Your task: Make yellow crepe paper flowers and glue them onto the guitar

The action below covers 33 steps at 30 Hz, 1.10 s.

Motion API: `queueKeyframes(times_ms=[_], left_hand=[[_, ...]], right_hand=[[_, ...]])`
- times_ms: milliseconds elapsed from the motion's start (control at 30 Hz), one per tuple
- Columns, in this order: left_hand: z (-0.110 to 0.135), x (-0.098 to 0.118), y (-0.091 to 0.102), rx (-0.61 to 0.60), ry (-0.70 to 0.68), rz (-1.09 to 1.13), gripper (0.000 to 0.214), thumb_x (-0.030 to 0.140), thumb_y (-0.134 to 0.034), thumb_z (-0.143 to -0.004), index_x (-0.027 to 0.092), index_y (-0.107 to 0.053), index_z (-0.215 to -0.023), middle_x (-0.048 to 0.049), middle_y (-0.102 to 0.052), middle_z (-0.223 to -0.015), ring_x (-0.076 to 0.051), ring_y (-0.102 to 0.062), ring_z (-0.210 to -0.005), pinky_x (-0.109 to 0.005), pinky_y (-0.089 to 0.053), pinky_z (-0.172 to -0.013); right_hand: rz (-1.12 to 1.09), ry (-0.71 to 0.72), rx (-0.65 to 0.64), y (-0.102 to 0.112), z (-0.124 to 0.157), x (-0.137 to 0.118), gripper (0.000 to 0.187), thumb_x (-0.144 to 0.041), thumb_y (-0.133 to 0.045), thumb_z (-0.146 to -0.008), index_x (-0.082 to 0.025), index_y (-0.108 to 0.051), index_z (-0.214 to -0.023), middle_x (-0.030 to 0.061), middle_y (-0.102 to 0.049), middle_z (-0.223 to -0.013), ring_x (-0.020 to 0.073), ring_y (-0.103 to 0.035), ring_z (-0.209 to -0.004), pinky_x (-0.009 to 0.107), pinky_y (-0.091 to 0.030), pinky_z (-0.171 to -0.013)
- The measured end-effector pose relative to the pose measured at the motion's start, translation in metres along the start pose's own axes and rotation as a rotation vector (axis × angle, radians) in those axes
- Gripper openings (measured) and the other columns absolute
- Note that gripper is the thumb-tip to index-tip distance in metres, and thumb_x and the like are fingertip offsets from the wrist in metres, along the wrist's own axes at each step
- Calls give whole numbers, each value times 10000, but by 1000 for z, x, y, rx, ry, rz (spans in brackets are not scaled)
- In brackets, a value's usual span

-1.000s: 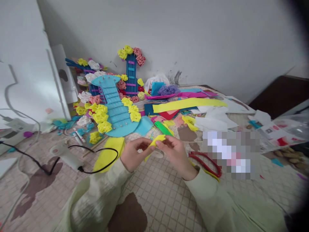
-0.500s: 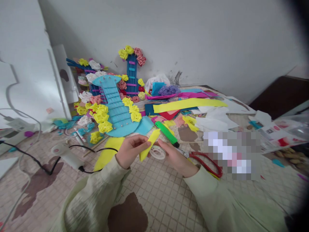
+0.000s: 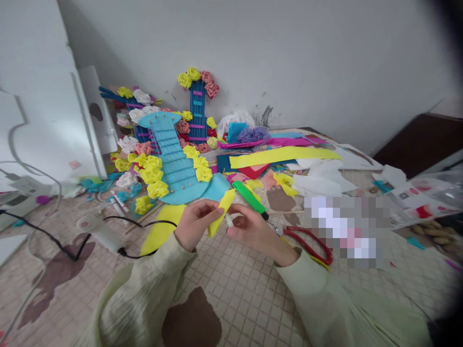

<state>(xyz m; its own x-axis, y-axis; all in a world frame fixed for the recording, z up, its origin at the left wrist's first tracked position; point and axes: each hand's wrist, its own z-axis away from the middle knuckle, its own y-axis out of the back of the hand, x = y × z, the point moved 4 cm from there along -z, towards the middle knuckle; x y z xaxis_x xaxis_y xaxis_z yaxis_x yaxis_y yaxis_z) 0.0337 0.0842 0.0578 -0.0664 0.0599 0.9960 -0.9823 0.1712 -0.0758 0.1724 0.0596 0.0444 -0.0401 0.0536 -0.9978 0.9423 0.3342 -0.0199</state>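
Pinched between the thumb and fingers of my left hand (image 3: 195,221) is a folded strip of yellow crepe paper (image 3: 221,213), standing tilted. My right hand (image 3: 253,230) is closed on a small white tape roll (image 3: 229,220), seen nearly edge-on and partly covered by the fingers. The roll is right beside the strip; whether they touch I cannot tell. Just beyond my right hand lies a green utility knife (image 3: 250,197). Scissors with red handles (image 3: 307,241) rest to its right. Yellow paper (image 3: 164,226) lies on the table left of my left hand.
A light-blue guitar-shaped piece (image 3: 175,161) with yellow paper flowers leans at the back. A white glue gun (image 3: 99,233) with a black cord lies left. A long yellow strip (image 3: 285,156) and paper scraps lie behind. A plastic bag (image 3: 430,193) is at right.
The tape roll has turned from showing its round face to nearly edge-on, and my right fingers have curled around it. My left hand still holds the yellow strip, shifted slightly.
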Motion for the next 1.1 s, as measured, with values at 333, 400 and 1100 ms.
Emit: queueKeyframes(times_ms=[333, 400, 1100], left_hand=[[-2, -2, 1, -3, -16, 53, 144, 247, -696, -615, 149, -625, -693, 21, -602, -614, -70, -536, -548, -162, -407, -489], [-2, -2, 0, -22, -18, 61, 141, 247, -692, -623, 150, -620, -697, 24, -603, -623, -64, -534, -551, -155, -403, -488], [2, -7, -6, 1, 47, 258, 182, 268, -714, -597, 147, -609, -684, 35, -579, -573, -63, -492, -500, -173, -335, -465]], right_hand=[[-26, 57, 11, 1, -5, 2, 280, -354, -615, -717, -242, -600, -974, 6, -615, -945, 160, -559, -873, 296, -432, -775], [-6, 7, 42, 1, -3, 3, 274, -417, -534, -770, -238, -612, -963, 11, -617, -873, 150, -565, -792, 289, -443, -716], [-69, 131, 213, 8, 0, 1, 268, -363, -572, -753, -270, -584, -1004, 23, -555, -1098, 195, -485, -1056, 346, -392, -879]])
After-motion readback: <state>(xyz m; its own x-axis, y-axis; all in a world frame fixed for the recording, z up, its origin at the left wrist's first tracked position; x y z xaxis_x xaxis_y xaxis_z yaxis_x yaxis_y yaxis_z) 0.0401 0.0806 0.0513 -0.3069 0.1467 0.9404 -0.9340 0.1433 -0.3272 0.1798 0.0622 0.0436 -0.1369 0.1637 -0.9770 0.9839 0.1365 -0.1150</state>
